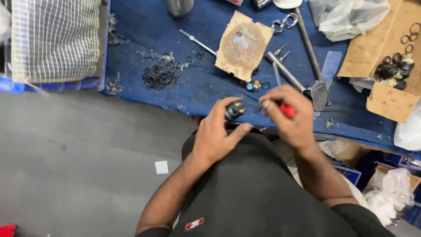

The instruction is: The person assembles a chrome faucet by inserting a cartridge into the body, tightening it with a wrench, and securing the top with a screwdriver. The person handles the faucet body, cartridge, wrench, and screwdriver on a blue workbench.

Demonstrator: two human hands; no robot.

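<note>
My left hand [218,131] holds a small black cylindrical part [234,109] with a yellow spot on its end, pinched between thumb and fingers. My right hand [289,114] grips a red-handled tool [287,109]; its dark tip points left toward the black part, a short gap away. Both hands hover over the near edge of a blue cloth-covered bench [144,26], above my dark shirt.
A heap of black rubber rings [161,73] lies on the blue cloth. A greasy cardboard scrap [244,45], metal rods [285,70], small fittings [392,72] on cardboard and a plastic bag [351,15] are further back. A grey floor [79,158] is at left.
</note>
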